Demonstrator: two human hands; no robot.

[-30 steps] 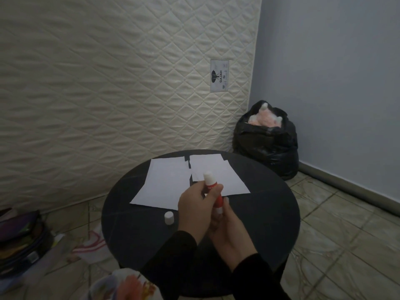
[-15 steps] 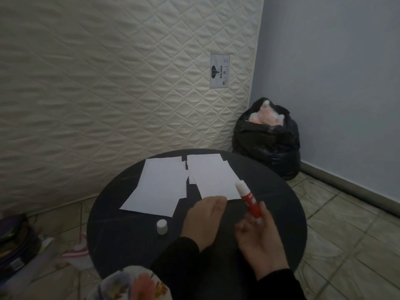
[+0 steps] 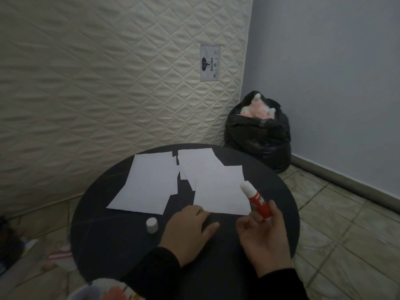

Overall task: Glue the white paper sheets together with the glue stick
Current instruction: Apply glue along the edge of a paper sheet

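Observation:
Several white paper sheets lie on a round black table: a left sheet and overlapping right sheets. My right hand holds an uncapped red glue stick, its white tip pointing up and left over the right sheets' near corner. My left hand lies palm down on the table, fingers at the near edge of the right sheets. The white cap stands on the table left of my left hand.
A quilted mattress leans against the wall behind the table. A full black rubbish bag sits in the corner at the right. Clutter lies on the tiled floor at the lower left.
My hands have parted: the left let go of the glue stick and dropped to the table by the sheets. The right carried the stick to the right.

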